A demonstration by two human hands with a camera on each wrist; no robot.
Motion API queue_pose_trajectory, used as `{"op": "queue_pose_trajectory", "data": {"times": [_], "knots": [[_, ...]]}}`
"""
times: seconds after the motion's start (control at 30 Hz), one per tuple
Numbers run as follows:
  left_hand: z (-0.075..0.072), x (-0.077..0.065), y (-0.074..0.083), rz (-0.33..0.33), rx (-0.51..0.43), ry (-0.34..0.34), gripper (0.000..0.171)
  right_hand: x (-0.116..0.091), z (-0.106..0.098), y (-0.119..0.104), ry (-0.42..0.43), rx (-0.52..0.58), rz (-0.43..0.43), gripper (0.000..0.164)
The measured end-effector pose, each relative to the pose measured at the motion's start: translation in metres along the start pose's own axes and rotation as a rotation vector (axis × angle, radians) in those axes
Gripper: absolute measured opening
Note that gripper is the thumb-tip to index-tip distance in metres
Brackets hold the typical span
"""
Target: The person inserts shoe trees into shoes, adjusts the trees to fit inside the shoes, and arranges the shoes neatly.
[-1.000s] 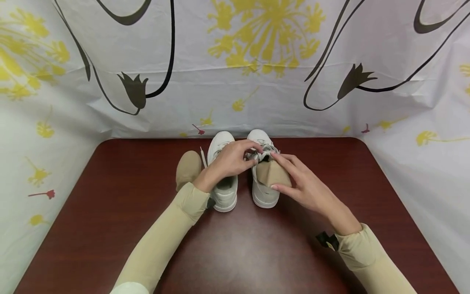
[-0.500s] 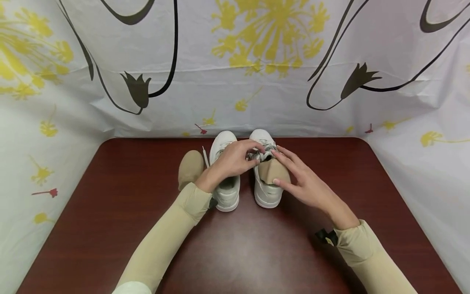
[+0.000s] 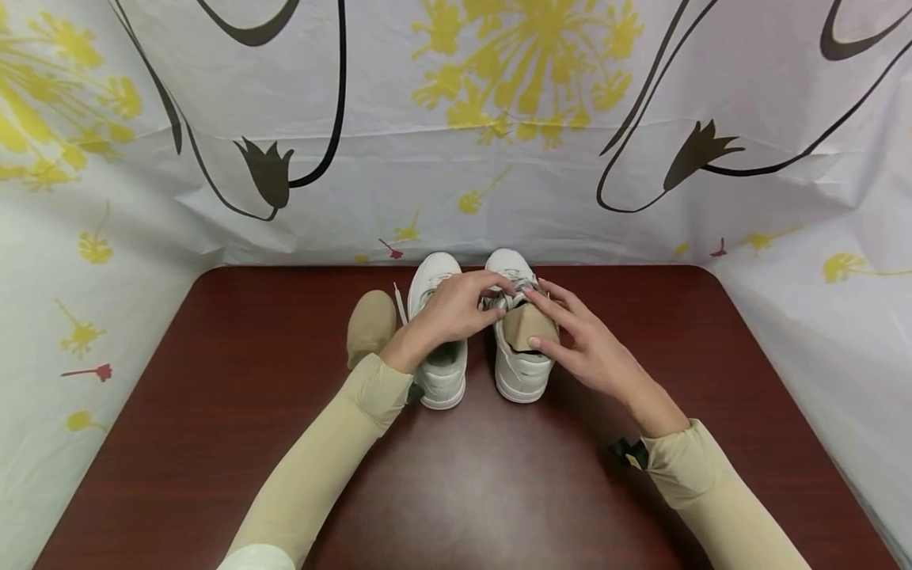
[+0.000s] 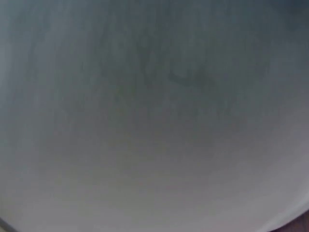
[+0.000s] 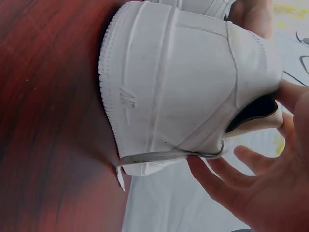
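Beige insert (image 3: 530, 324) in rt white shoe (image 3: 523, 376), in grip of R hand (image 3: 597, 350); grip of L hand (image 3: 457, 305) unclear

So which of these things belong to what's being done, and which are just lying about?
In the job:
right white shoe
tan piece in its opening
left hand
right hand

Just there:
left white shoe, second tan piece (perhaps involved too)
table
patterned sheet

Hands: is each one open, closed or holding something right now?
Left hand: at the right shoe; can't tell whether it grips.
Right hand: holding the beige insert.
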State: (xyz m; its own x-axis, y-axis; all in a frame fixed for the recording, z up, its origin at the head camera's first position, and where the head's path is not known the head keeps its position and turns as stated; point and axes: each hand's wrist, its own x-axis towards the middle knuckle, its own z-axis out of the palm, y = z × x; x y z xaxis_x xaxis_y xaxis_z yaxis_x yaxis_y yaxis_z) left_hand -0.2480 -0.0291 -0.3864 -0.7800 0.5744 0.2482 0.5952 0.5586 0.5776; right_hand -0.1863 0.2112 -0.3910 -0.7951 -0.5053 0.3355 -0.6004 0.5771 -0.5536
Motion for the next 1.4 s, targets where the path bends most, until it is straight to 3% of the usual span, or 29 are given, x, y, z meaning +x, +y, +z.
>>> {"op": "queue_pose_trajectory", "data": {"times": [0.2,0.5,0.8,1.0,1.4], "knots": [[0.001,0.001,0.0,-0.008,0.004,-0.004,0.028,0.002,0.002,0.004,-0.002,-0.017,0.003,0.068],[0.002,0.0,0.0,-0.008,0.005,-0.014,0.028,0.0,-0.003,0.004,-0.056,0.09,0.03,0.06],[0.001,-0.002,0.001,-0.036,-0.026,-0.03,0.028,0.002,0.004,0.007,0.003,0.039,-0.032,0.059],[0.001,-0.002,0.0,-0.04,-0.011,-0.02,0.029,0.002,0.011,0.01,0.041,-0.051,-0.02,0.057],[0.0,-0.001,0.001,-0.033,-0.011,-0.017,0.028,0.001,0.006,0.014,0.1,0.028,0.043,0.06]]}}
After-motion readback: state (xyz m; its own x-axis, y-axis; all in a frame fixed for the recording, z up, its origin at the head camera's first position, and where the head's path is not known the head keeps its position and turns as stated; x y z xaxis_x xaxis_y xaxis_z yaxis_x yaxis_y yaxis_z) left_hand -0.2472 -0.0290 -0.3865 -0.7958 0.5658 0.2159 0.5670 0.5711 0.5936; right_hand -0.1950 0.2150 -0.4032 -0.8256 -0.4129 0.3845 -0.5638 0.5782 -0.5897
